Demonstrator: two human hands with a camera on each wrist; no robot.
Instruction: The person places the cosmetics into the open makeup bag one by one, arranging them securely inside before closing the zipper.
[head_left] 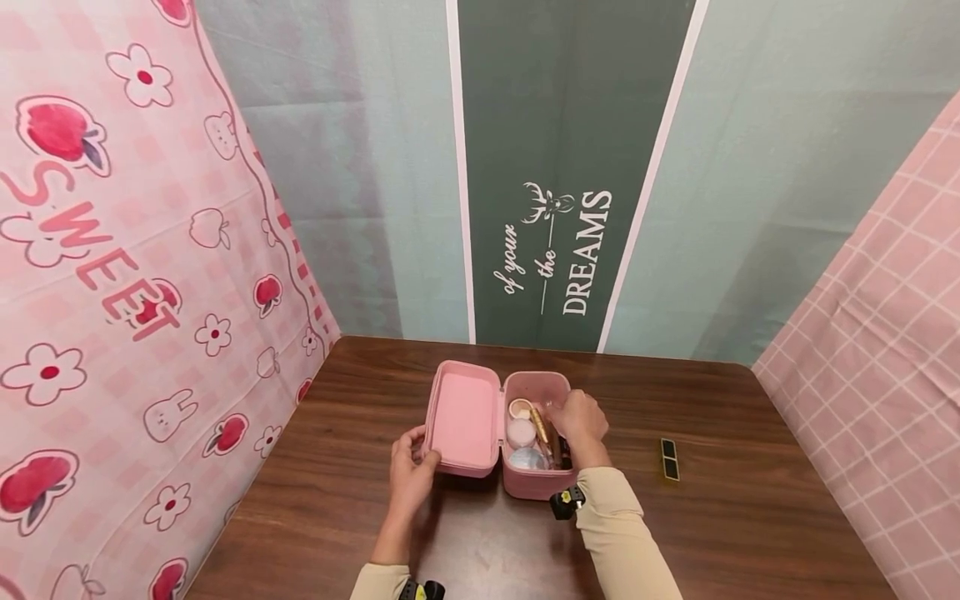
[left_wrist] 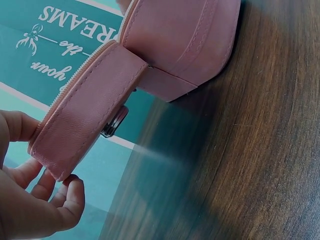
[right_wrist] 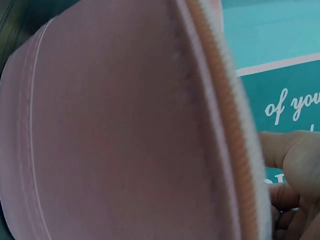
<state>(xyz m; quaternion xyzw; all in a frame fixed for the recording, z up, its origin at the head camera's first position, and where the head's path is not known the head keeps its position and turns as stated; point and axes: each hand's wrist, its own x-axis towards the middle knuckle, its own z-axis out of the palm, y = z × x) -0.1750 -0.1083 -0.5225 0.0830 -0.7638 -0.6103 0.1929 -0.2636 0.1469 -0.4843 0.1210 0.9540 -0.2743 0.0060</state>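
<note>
Head view alone shows probable cosmetics (head_left: 521, 432) inside case (head_left: 536, 487).

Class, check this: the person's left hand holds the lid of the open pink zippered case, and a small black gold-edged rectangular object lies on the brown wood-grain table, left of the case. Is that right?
Not quite: the small black gold-edged rectangular object lies right of the open pink zippered case, as the head view shows. The rest stands.

Case (head_left: 534, 486) on table (head_left: 300, 517), lid (head_left: 462, 417) left, cosmetics (head_left: 522, 432) inside; flat object (head_left: 670, 460) right.
</note>
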